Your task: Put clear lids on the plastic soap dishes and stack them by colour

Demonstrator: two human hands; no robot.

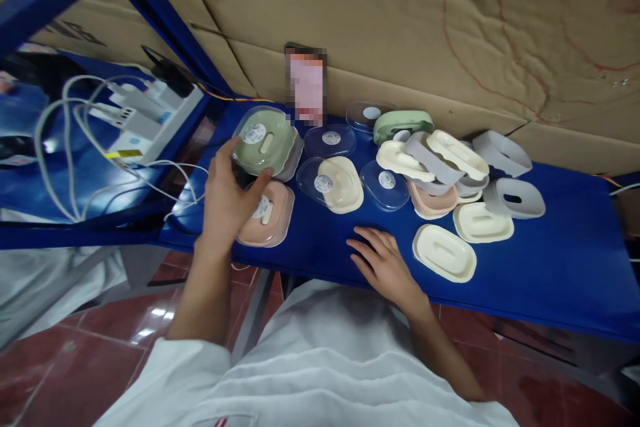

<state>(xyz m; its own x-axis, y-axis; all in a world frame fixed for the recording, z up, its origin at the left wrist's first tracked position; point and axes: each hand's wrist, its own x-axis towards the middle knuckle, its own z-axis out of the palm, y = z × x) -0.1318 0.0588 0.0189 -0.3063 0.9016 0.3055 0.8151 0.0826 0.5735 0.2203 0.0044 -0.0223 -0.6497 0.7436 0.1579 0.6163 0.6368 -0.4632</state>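
My left hand point(227, 197) holds a green soap-dish-like box with a clear lid point(265, 141), lifted just above a pink lidded box point(267, 213) on the blue table point(550, 267). My right hand point(383, 263) rests flat and open on the table, holding nothing, just left of a cream tray point(444, 252). A cream box with a clear lid point(333, 183) lies between the two hands, farther back.
A heap of cream, pink, green and grey trays point(450, 160) and loose clear lids point(385, 183) fills the table's back. A phone point(306, 83) leans on the cardboard wall. To the left sits a power strip with white cables point(135, 120).
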